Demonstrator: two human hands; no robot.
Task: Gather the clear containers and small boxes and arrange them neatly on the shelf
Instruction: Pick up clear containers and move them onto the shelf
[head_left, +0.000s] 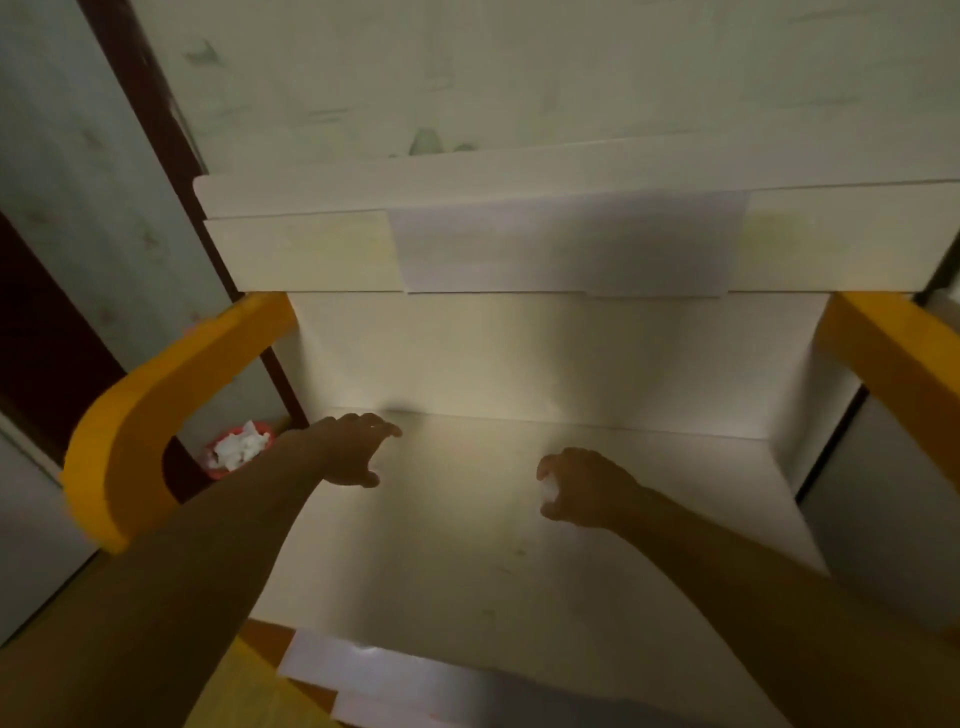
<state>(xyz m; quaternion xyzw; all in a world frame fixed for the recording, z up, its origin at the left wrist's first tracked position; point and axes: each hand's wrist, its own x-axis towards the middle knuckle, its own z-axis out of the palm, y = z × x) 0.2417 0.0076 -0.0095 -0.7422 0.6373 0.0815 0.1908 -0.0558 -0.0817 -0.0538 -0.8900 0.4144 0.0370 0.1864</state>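
While the right hand (582, 488) is curled into a loose fist, its grip is closed around a small whitish thing (548, 491), and only a sliver peeks out between thumb and fingers. It's dim and blurry, so my best guess is crumpled tissue or a tiny clear piece; can't say which. The left hand (353, 449) is spread open, palm down, holding nothing, reaching toward the back left corner of the shelf (493, 545).

Judging by how it vanishes in the fist, that whitish thing is probably super light and soft or thin, so it needs no more than a gentle pinch. It's too hidden to tell which way it points or where its long axis runs.

Neither hand seems pressed on the white shelf board. The right one sits over the middle, a bit toward the right side wall. I see no clear containers or small boxes on the shelf, so gathering looks barely begun.

Off the left edge, past the yellow side panel (156, 415), there's a red bin (236, 452) full of white scraps on the floor.
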